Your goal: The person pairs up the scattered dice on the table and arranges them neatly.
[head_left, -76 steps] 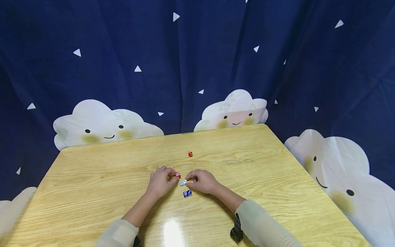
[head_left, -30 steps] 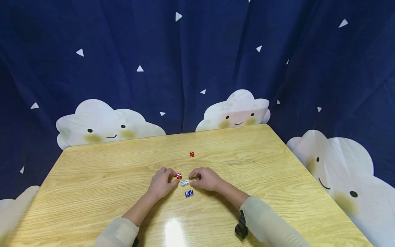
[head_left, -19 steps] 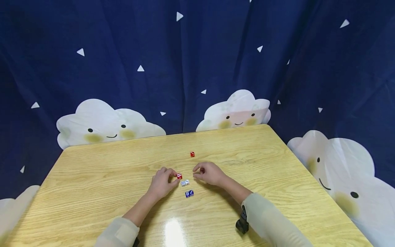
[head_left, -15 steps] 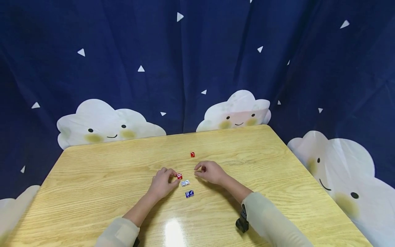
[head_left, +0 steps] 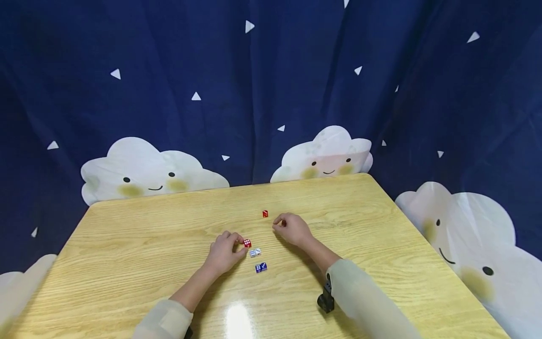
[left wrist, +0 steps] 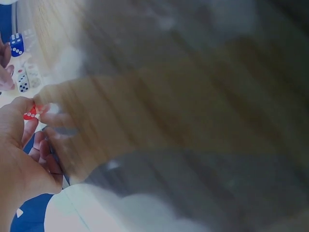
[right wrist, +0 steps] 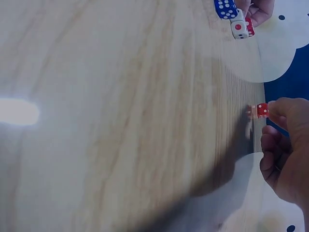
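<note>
My left hand [head_left: 224,253] pinches a red die [head_left: 247,243] between thumb and forefinger, low over the wooden table [head_left: 169,226]. Right beside that die is a pair of white dice [head_left: 255,253]. Closer to me sits a pair of blue dice [head_left: 261,267]. My right hand [head_left: 294,230] holds nothing; its fingers are loosely bent, with a gap between thumb and forefinger. A second red die [head_left: 265,213] lies just beyond its fingertips, toward the far edge. In the right wrist view that red die [right wrist: 262,110] appears right at the fingertips.
A dark blue curtain [head_left: 220,70] with smiling clouds and white triangles hangs behind the table. A black wrist camera [head_left: 326,299] juts below my right sleeve [head_left: 364,296]. Light glares off the tabletop near me.
My right hand has let go of a white die beside the other one and moved away, to the right and toward the far red die. The left hand stays on its red die.
</note>
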Demonstrator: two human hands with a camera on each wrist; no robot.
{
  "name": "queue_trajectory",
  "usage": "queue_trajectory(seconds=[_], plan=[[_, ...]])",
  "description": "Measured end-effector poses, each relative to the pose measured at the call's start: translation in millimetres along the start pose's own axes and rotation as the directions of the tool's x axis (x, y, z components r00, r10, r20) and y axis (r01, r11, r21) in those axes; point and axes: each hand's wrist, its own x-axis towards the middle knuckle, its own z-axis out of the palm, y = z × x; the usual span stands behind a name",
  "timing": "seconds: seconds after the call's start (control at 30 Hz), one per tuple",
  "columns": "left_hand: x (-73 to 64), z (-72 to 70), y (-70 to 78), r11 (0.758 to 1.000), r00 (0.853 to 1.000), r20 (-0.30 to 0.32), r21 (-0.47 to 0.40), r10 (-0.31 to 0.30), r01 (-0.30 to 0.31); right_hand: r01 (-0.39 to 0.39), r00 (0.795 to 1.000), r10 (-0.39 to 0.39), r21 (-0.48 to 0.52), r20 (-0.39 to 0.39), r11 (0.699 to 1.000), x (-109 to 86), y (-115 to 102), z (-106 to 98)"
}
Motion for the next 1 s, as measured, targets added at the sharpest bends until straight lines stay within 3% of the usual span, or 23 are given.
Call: queue_trajectory(seconds=[0.33, 0.7, 1.0], plan=[[-0.4, -1.7, 1.2, 1.0, 1.0, 0.022, -0.012, 0.0, 0.001, -0.068, 0.995, 0.066, -0.027, -0.072, 0.997, 13.5, 0, 4], [0.3, -3.5, -0.6, 1.0, 1.0, 0.012, -0.005, -0.002, 0.002, -0.101, 0.993, 0.102, 0.024, -0.062, 0.995, 24.7, -7, 13], [1.5, -2.2, 0.2, 1.0, 1.0, 0.006, -0.003, 0.012, -0.012, -0.138, 0.981, 0.142, 0.04, -0.129, 0.99, 29.6, -10, 20]])
